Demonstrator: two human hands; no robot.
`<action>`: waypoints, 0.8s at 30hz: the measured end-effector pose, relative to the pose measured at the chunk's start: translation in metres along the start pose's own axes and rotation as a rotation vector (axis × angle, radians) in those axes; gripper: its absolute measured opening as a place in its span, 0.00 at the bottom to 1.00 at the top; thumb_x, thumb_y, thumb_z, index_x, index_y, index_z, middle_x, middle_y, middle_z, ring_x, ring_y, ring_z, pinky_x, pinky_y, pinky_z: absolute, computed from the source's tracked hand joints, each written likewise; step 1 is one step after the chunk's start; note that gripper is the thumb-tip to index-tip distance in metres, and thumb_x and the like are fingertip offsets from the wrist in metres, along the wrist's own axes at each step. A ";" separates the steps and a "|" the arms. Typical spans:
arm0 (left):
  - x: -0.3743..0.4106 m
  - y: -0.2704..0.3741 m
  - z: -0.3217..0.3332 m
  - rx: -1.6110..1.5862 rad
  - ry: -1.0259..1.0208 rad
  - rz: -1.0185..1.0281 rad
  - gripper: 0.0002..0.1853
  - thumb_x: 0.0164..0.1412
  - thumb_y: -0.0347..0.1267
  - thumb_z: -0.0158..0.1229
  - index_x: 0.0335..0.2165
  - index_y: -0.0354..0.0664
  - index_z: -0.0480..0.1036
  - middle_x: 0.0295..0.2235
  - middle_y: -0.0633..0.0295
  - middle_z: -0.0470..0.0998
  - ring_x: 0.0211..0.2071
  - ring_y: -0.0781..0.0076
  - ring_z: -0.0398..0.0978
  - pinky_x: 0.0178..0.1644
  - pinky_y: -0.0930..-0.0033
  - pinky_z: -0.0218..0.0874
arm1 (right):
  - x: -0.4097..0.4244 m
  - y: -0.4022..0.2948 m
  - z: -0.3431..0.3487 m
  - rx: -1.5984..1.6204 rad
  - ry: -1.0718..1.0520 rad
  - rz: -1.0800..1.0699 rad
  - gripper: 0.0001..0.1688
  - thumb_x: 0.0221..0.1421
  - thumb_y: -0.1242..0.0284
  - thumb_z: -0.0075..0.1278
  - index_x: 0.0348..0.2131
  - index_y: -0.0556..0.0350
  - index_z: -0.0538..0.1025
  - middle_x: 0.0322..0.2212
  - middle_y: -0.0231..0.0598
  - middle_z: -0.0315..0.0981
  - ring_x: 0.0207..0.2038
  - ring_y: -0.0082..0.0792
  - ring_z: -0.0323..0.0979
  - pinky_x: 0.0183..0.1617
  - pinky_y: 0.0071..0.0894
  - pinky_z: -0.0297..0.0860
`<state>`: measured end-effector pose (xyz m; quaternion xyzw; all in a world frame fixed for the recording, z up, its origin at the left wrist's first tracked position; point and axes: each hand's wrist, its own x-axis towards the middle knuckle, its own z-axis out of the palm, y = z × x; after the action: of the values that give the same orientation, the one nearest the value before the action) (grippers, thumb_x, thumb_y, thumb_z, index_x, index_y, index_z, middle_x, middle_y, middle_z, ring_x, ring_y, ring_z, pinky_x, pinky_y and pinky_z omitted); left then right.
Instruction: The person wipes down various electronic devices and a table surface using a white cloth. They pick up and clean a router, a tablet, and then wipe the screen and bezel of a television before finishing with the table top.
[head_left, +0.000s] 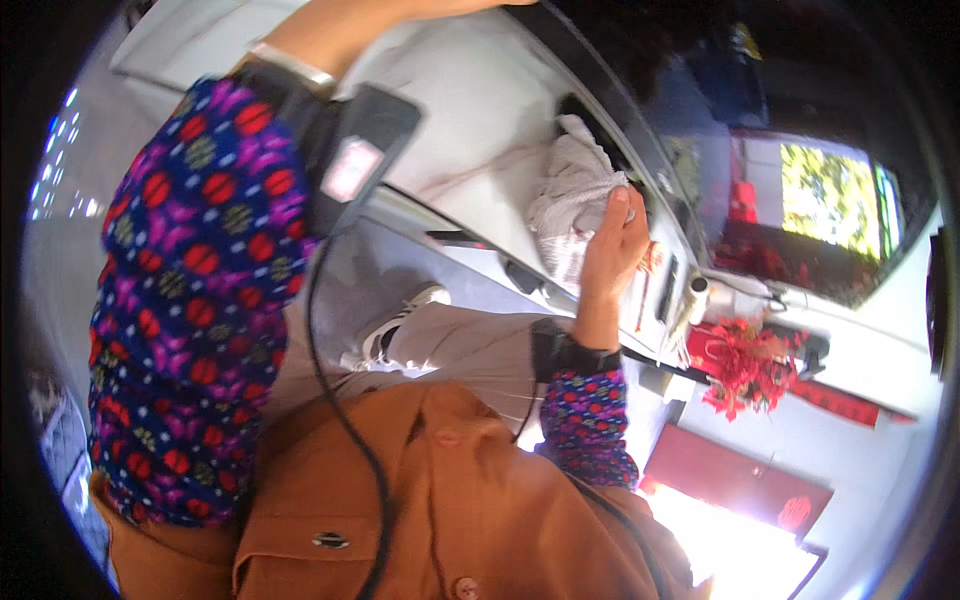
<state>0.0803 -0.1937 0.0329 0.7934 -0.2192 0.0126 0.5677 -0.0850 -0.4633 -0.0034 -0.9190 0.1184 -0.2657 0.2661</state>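
My left hand is partly cut off by the top edge of the view, beyond a silver bracelet. It reaches toward the black frame of a large glossy television, and its fingers cannot be made out clearly. My right hand grips a bunched, whitish-grey cloth on the white marble-patterned top of a cabinet, below the television's lower edge. A black phone-like device with a cable lies by my left sleeve.
Beside the cloth on the cabinet lie a black remote, a red-and-gold ornament and a white cylindrical container. Red artificial flowers stand farther right. My shoe is on the floor beside the cabinet.
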 end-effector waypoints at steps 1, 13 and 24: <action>-0.002 0.007 -0.008 -0.037 -0.056 -0.026 0.23 0.53 0.34 0.56 0.49 0.41 0.68 0.32 0.56 0.78 0.33 0.67 0.75 0.39 0.65 0.66 | -0.004 -0.009 -0.006 0.063 0.104 0.048 0.22 0.63 0.63 0.43 0.45 0.66 0.72 0.36 0.48 0.76 0.37 0.33 0.72 0.43 0.27 0.67; 0.009 -0.024 0.016 -0.350 -0.080 0.211 0.30 0.54 0.23 0.55 0.57 0.37 0.60 0.47 0.59 0.73 0.48 0.73 0.68 0.52 0.70 0.60 | 0.014 0.013 -0.003 -0.238 -0.330 -0.511 0.33 0.53 0.65 0.53 0.57 0.53 0.65 0.54 0.49 0.64 0.56 0.48 0.63 0.57 0.42 0.60; -0.003 0.000 0.021 -0.345 -0.092 -0.027 0.34 0.56 0.24 0.56 0.60 0.37 0.54 0.55 0.56 0.66 0.54 0.71 0.64 0.56 0.68 0.58 | 0.040 0.057 0.055 -0.490 -0.323 -0.396 0.37 0.57 0.57 0.47 0.59 0.60 0.60 0.60 0.60 0.50 0.61 0.55 0.53 0.61 0.46 0.56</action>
<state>0.0728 -0.2122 0.0247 0.6869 -0.2331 -0.0694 0.6849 -0.0262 -0.5014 -0.0574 -0.9909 -0.0455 -0.1269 -0.0037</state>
